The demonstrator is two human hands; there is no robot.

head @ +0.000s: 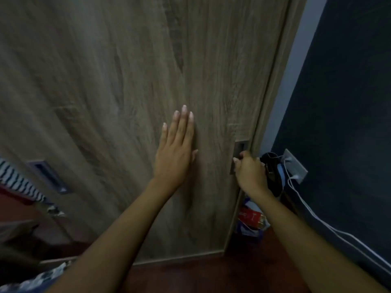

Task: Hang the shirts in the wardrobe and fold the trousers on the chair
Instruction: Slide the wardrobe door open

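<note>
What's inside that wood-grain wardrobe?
Nothing shows: the grey-brown wood-grain wardrobe door covers the inside. The left hand lies flat on it; the right hand grips its recessed metal handle.

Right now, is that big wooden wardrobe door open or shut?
Shut, it seems: the door meets the frame beside the right hand, which hooks its recessed handle; the left hand lies flat on it.

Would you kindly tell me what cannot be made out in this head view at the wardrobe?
Wardrobe interior: hidden behind the wooden door, head view.
Fingertips of the right hand: tucked inside the recessed handle.
The striped fabric: cut off by the left edge; garment type unclear.
The bag on the floor: contents blurred, partly behind the right forearm.
Chair and trousers: not in the frame.
</note>
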